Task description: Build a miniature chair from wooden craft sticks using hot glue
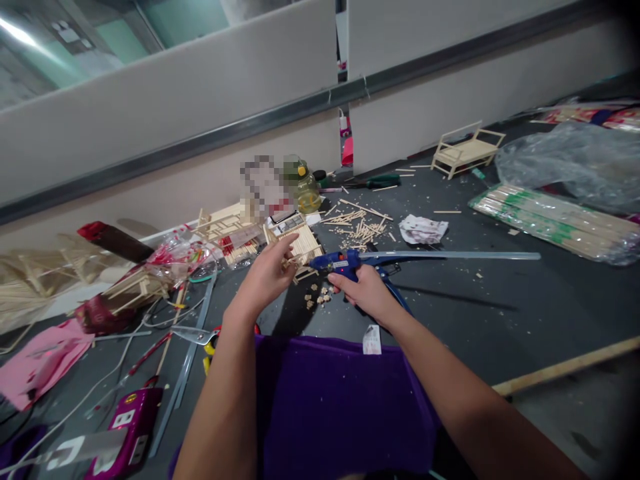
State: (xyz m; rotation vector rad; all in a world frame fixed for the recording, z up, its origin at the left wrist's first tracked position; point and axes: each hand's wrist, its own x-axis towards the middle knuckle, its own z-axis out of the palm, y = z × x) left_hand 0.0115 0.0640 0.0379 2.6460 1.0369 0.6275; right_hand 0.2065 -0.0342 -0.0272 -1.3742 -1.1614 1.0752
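Observation:
My right hand [367, 291] is wrapped round a blue hot glue gun [345, 263], its nozzle pointing left. A long clear glue stick [450, 255] juts out of the gun's back. Just left of the nozzle, my left hand [270, 273] has its fingers curled at a small model made of thin wooden sticks [299, 235]. What exactly those fingers pinch is partly hidden, but they meet the model's near edge. Below the nozzle lie several small wooden pieces [319, 297] on the dark table.
Loose cut sticks [363, 227] are strewn behind the gun, near a crumpled tissue [423, 229]. A small wooden bench model [467, 150] and bagged sticks [555, 220] stand right. At left are scissors [195, 335], a purple power strip [127, 427] and cables. A purple cloth [340, 400] lies in front.

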